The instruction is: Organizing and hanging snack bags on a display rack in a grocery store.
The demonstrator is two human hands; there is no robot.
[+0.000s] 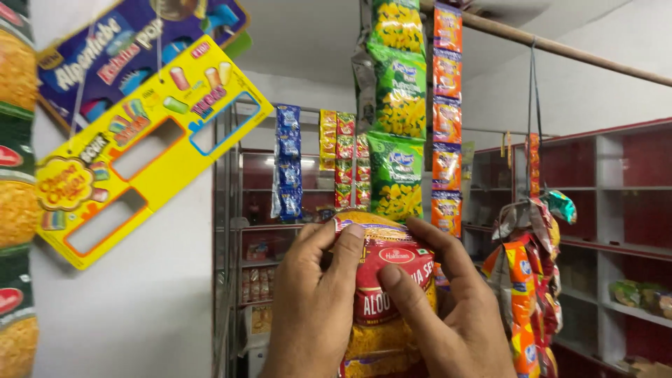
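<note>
**Both hands grip a snack packet**

The left hand [311, 308] and right hand [448, 315] clasp a red-and-yellow snack packet [385, 280] held up at centre, fingers wrapped over its top. Just behind hang a green packet strip [397, 112] and an orange packet strip [446, 119]; farther off stand red shelves [623, 182].

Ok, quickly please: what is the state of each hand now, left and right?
Left hand: closed on the red and yellow snack packet, fingers over its top.
Right hand: closed on the same packet, thumb pressing its front.
</note>
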